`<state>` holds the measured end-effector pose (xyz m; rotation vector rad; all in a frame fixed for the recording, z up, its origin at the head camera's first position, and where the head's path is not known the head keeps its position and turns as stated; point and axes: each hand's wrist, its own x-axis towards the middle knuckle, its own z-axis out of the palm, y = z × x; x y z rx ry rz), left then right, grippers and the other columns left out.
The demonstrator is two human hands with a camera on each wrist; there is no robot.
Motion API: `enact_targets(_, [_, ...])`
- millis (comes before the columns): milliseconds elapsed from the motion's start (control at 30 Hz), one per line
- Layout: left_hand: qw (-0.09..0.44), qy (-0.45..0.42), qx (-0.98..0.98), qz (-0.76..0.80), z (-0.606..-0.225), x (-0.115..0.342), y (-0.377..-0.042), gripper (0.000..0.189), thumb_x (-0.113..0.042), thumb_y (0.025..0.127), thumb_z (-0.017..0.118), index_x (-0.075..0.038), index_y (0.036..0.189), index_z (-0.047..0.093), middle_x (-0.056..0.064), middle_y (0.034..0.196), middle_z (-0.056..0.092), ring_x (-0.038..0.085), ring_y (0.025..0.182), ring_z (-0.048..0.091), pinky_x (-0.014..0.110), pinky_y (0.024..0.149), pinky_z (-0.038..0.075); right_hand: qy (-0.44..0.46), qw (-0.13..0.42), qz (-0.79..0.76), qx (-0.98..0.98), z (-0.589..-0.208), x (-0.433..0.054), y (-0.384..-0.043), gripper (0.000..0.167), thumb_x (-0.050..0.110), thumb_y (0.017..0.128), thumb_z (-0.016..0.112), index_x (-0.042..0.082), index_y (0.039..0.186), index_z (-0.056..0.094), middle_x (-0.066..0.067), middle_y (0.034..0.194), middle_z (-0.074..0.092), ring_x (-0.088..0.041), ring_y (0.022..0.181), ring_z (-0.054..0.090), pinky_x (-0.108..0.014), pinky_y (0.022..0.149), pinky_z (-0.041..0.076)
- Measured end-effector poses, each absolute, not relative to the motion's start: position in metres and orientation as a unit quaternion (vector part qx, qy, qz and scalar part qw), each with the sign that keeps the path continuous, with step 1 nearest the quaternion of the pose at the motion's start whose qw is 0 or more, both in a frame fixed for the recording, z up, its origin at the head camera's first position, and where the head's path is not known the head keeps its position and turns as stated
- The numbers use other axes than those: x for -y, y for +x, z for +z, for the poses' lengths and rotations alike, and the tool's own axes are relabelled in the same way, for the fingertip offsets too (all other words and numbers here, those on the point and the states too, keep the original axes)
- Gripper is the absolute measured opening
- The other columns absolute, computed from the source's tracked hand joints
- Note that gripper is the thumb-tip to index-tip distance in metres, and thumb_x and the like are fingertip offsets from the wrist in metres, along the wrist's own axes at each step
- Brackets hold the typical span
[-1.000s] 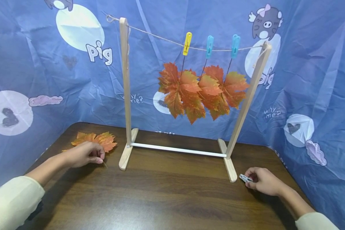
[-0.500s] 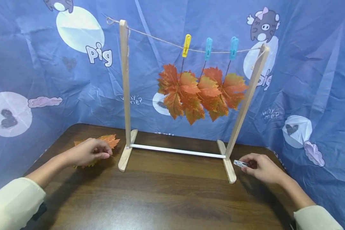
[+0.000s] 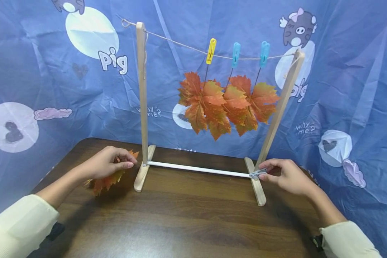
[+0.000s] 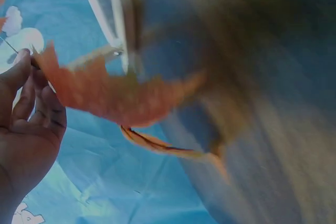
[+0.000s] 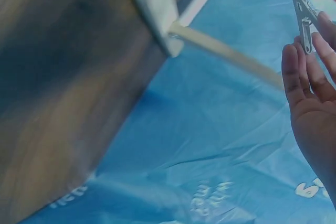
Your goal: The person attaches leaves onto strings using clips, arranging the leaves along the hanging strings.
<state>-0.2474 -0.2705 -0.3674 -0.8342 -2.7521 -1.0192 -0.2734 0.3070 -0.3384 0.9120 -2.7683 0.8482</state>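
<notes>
My left hand [image 3: 111,163] pinches the thin stem of an orange maple leaf [image 4: 115,95], which hangs below the hand, off the table. In the head view the hand covers much of that leaf. Between the thumb and fingers of my right hand [image 3: 285,175] is a grey clothespin [image 5: 304,22], held in front of the foot of the rack's right post. Three orange leaves [image 3: 203,104] hang by their stems from a string [image 3: 177,43], clipped by a yellow clothespin [image 3: 211,51] and two blue clothespins [image 3: 235,55].
The wooden rack [image 3: 142,93] has two posts on flat feet, joined low down by a white bar [image 3: 196,168]. It stands on a dark brown table [image 3: 180,215]. Blue printed cloth [image 3: 100,93] hangs behind and at both sides.
The left hand has lifted the leaf from the table and moved up and right. My right hand has brought the grey clothespin up and left, toward the rack's right post.
</notes>
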Motion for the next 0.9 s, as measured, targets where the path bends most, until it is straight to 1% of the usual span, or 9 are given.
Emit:
enact_targets(100, [0.041, -0.257, 0.901, -0.348, -0.361, 0.264, -0.249, 0.009, -0.017, 0.097, 0.072, -0.014, 0.104, 0.077, -0.009, 0.084, 0.069, 0.01, 0.067, 0.055, 0.028, 0.061, 0.047, 0.304, 0.05, 0.294, 0.905, -0.329, -0.295, -0.273, 0.021, 0.013, 0.09, 0.081, 0.008, 0.109, 0.075, 0.003, 0.086, 0.074, -0.011, 0.074, 0.07, -0.027, 0.066, 0.056])
enact_targets(167, [0.04, -0.25, 0.897, -0.362, -0.358, 0.259, -0.249, 0.01, -0.018, 0.098, 0.072, -0.014, 0.105, 0.077, -0.008, 0.084, 0.069, 0.012, 0.068, 0.056, 0.029, 0.062, 0.048, 0.308, 0.047, 0.306, 0.899, -0.323, -0.287, -0.274, 0.021, 0.013, 0.09, 0.08, 0.007, 0.11, 0.075, 0.001, 0.088, 0.075, -0.009, 0.076, 0.071, -0.026, 0.067, 0.057])
enact_targets(233, [0.047, -0.249, 0.893, -0.372, -0.354, 0.254, -0.25, 0.01, -0.017, 0.098, 0.072, -0.013, 0.105, 0.077, -0.005, 0.087, 0.071, 0.012, 0.07, 0.058, 0.029, 0.064, 0.049, 0.312, 0.041, 0.322, 0.893, -0.316, -0.279, -0.274, 0.022, 0.012, 0.09, 0.08, 0.006, 0.111, 0.074, -0.002, 0.089, 0.076, -0.009, 0.078, 0.072, -0.025, 0.068, 0.057])
enact_targets(367, [0.067, -0.253, 0.878, -0.4, -0.347, 0.242, -0.253, 0.01, -0.013, 0.097, 0.072, -0.009, 0.104, 0.078, 0.006, 0.097, 0.075, 0.012, 0.073, 0.061, 0.028, 0.066, 0.052, 0.32, 0.04, 0.34, 0.883, -0.302, -0.265, -0.276, 0.027, 0.011, 0.09, 0.08, 0.004, 0.115, 0.073, -0.004, 0.093, 0.077, -0.011, 0.084, 0.073, -0.024, 0.07, 0.058])
enact_targets(467, [0.081, -0.245, 0.869, -0.423, -0.341, 0.232, -0.255, 0.012, -0.012, 0.097, 0.072, -0.007, 0.105, 0.078, 0.009, 0.1, 0.076, 0.012, 0.074, 0.063, 0.027, 0.067, 0.052, 0.325, 0.046, 0.347, 0.879, -0.29, -0.255, -0.278, 0.031, 0.011, 0.09, 0.08, 0.003, 0.118, 0.071, -0.006, 0.097, 0.077, -0.013, 0.087, 0.072, -0.025, 0.073, 0.058])
enact_targets(667, [0.096, -0.223, 0.857, -0.455, -0.325, 0.211, -0.261, 0.016, -0.014, 0.098, 0.071, -0.004, 0.11, 0.077, 0.01, 0.099, 0.076, 0.016, 0.081, 0.067, 0.025, 0.07, 0.053, 0.317, 0.05, 0.347, 0.881, -0.264, -0.235, -0.279, 0.033, 0.017, 0.091, 0.08, 0.009, 0.122, 0.071, -0.006, 0.103, 0.075, -0.015, 0.092, 0.072, -0.028, 0.075, 0.057])
enact_targets(800, [0.102, -0.218, 0.85, -0.469, -0.313, 0.196, -0.264, 0.018, -0.016, 0.098, 0.072, -0.005, 0.111, 0.076, 0.009, 0.098, 0.076, 0.018, 0.079, 0.065, 0.025, 0.066, 0.051, 0.32, 0.061, 0.332, 0.885, -0.242, -0.22, -0.279, 0.033, 0.019, 0.092, 0.08, 0.01, 0.122, 0.072, -0.004, 0.101, 0.076, -0.015, 0.092, 0.072, -0.027, 0.076, 0.057])
enact_targets(900, [0.109, -0.218, 0.841, -0.483, -0.302, 0.186, -0.267, 0.019, -0.017, 0.098, 0.072, -0.005, 0.112, 0.076, 0.009, 0.095, 0.075, 0.019, 0.076, 0.064, 0.026, 0.062, 0.049, 0.339, 0.07, 0.324, 0.88, -0.226, -0.21, -0.281, 0.034, 0.016, 0.092, 0.079, 0.007, 0.123, 0.072, -0.005, 0.1, 0.076, -0.017, 0.092, 0.073, -0.025, 0.077, 0.057])
